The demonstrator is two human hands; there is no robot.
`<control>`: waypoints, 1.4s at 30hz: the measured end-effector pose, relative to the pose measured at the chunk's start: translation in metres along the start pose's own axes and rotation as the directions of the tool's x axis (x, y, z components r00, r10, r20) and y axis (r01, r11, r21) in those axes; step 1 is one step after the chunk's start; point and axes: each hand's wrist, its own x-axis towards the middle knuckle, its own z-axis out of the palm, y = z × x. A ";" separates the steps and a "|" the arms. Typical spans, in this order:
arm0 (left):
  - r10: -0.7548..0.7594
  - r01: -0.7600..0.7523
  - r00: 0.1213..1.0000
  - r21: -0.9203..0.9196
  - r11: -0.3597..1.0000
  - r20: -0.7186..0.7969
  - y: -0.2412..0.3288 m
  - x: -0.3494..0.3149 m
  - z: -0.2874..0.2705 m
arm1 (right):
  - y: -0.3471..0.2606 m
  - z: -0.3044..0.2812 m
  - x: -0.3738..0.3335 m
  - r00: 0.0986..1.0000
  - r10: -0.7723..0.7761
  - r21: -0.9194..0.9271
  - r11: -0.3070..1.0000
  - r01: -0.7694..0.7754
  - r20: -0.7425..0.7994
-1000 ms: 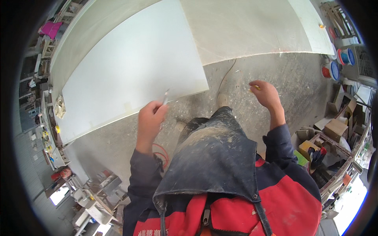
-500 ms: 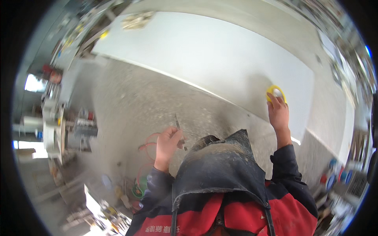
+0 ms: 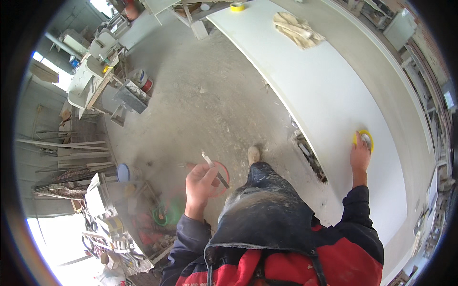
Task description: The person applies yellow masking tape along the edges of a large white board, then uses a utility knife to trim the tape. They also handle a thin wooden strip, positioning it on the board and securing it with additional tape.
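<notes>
My right hand (image 3: 359,157) is closed on a roll of yellow tape (image 3: 372,138) over the long white panel (image 3: 334,86); whether the roll touches the panel I cannot tell. In front of my dusty dark apron (image 3: 272,209), my left hand (image 3: 199,186) grips a slim stick-like tool (image 3: 222,179). The tool is dark at the lower end and pale at the upper tip, and my fingers cover its middle. A second yellow tape roll (image 3: 237,6) and a crumpled cream cloth (image 3: 296,29) lie toward the panel's far end.
Dusty concrete floor (image 3: 191,109) stretches left of the panel. A bucket (image 3: 141,80) and a bench with white pieces (image 3: 86,83) stand at the far left. Stacked strips (image 3: 71,148), a blue-lidded tub (image 3: 125,173) and a green hose coil (image 3: 162,215) are nearer on the left.
My view has swung left, and the panel now runs away from me along my right side. My shoe shows ahead of the apron. Both hands keep hold of the tool and tape.
</notes>
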 end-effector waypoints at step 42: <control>-0.091 -0.357 0.584 0.356 0.864 0.807 0.402 0.879 0.045 | -0.749 -0.026 0.531 0.873 0.051 0.875 -0.028 -0.484 0.484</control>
